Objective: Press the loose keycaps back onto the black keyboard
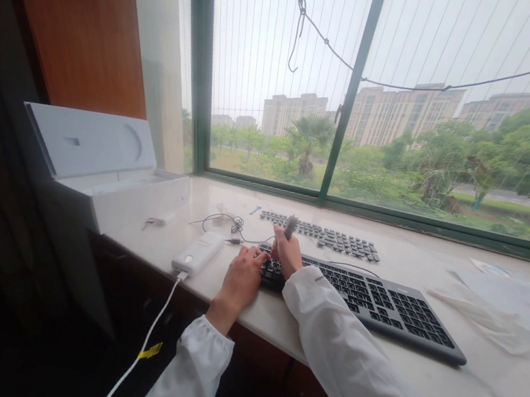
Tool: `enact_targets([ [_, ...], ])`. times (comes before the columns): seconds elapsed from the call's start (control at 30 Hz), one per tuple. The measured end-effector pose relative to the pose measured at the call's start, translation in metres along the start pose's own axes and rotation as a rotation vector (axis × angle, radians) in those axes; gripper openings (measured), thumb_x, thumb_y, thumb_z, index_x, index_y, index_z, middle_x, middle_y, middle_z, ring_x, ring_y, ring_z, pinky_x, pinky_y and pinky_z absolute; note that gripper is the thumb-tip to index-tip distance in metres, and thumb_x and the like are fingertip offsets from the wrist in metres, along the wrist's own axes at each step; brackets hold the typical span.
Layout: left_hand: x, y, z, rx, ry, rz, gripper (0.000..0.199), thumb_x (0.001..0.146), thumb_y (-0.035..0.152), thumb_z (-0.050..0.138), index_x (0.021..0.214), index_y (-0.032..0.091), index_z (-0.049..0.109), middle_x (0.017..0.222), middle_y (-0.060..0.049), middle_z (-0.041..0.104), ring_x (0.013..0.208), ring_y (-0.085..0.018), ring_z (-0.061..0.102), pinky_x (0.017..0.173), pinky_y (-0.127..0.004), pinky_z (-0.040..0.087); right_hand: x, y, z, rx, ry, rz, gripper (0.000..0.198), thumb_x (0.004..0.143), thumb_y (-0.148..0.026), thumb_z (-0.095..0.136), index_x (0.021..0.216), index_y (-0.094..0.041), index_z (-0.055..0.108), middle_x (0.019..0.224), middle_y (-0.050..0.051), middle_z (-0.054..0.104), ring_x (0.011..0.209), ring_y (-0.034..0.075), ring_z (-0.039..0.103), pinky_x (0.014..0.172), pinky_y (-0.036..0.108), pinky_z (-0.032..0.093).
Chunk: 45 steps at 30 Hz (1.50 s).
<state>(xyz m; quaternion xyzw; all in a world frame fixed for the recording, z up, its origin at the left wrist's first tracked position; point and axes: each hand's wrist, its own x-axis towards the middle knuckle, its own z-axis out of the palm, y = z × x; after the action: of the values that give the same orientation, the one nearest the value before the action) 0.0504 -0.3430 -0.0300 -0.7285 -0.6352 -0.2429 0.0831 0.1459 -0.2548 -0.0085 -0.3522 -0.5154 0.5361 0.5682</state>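
A black keyboard [378, 305] lies at an angle along the front of the counter, most of its key positions stripped of caps. At its left end, my left hand [240, 281] grips it with bent fingers. My right hand [288, 253] is closed round a short dark tool handle [291, 225] that points upward above the keyboard. The tool's lower end is hidden by the fingers, so its kind cannot be made out. Behind the keyboard, loose black keycaps [348, 244] are laid out in rows. The keyboard's thin black cable [237, 223] lies coiled to the left.
Left of my hands is a white box-shaped device [197, 253] with a white cable [154, 321] hanging over the edge. A white open carton [99, 140] stands far left. Crumpled clear plastic [486, 318] and papers [523, 303] lie right. A window [334, 136] is behind.
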Motion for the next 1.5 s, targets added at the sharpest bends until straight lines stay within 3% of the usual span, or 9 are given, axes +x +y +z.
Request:
enact_targets([
  [0.13, 0.0, 0.001, -0.001, 0.008, -0.016, -0.012, 0.039, 0.088, 0.004, 0.037, 0.114, 0.024, 0.058, 0.109, -0.007, 0.056, 0.106, -0.02, 0.045, 0.088, -0.03, 0.043, -0.004, -0.002, 0.003, -0.141, 0.028, -0.051, 0.041, 0.076, -0.047, 0.06, 0.051, -0.021, 0.039, 0.037, -0.005, 0.038, 0.036, 0.01, 0.037, 0.036, 0.023, 0.03],
  [0.37, 0.001, -0.002, 0.003, 0.008, 0.014, 0.019, 0.039, 0.088, 0.004, 0.038, 0.112, 0.026, 0.059, 0.106, -0.005, 0.056, 0.103, -0.02, 0.045, 0.088, -0.03, 0.044, -0.004, -0.001, 0.002, -0.185, 0.07, -0.065, 0.04, 0.08, -0.045, 0.053, 0.05, -0.021, 0.041, 0.036, -0.005, 0.039, 0.035, 0.01, 0.038, 0.038, 0.024, 0.032],
  [0.97, 0.002, 0.0, 0.003, 0.004, 0.014, -0.015, 0.037, 0.09, 0.007, 0.036, 0.112, 0.024, 0.06, 0.105, -0.007, 0.057, 0.102, -0.02, 0.045, 0.086, -0.031, 0.044, 0.004, 0.002, -0.003, 0.098, 0.037, 0.029, 0.042, 0.074, -0.044, 0.062, 0.052, -0.024, 0.032, 0.037, -0.008, 0.029, 0.033, 0.007, 0.023, 0.032, 0.024, 0.023],
  [1.2, 0.001, -0.001, 0.003, -0.001, 0.027, 0.003, 0.037, 0.089, 0.005, 0.037, 0.111, 0.023, 0.06, 0.105, -0.007, 0.057, 0.102, -0.02, 0.046, 0.087, -0.031, 0.044, -0.001, 0.0, -0.003, -0.04, -0.014, -0.092, 0.042, 0.078, -0.048, 0.057, 0.052, -0.022, 0.037, 0.035, -0.007, 0.034, 0.033, 0.008, 0.032, 0.036, 0.024, 0.027],
  [1.5, 0.001, 0.0, 0.001, -0.014, 0.021, 0.01, 0.039, 0.089, 0.004, 0.037, 0.113, 0.024, 0.06, 0.107, -0.006, 0.057, 0.103, -0.02, 0.046, 0.091, -0.032, 0.043, 0.0, 0.0, 0.0, -0.038, 0.027, -0.049, 0.04, 0.078, -0.047, 0.057, 0.052, -0.023, 0.038, 0.034, -0.006, 0.034, 0.032, 0.009, 0.031, 0.035, 0.025, 0.027],
])
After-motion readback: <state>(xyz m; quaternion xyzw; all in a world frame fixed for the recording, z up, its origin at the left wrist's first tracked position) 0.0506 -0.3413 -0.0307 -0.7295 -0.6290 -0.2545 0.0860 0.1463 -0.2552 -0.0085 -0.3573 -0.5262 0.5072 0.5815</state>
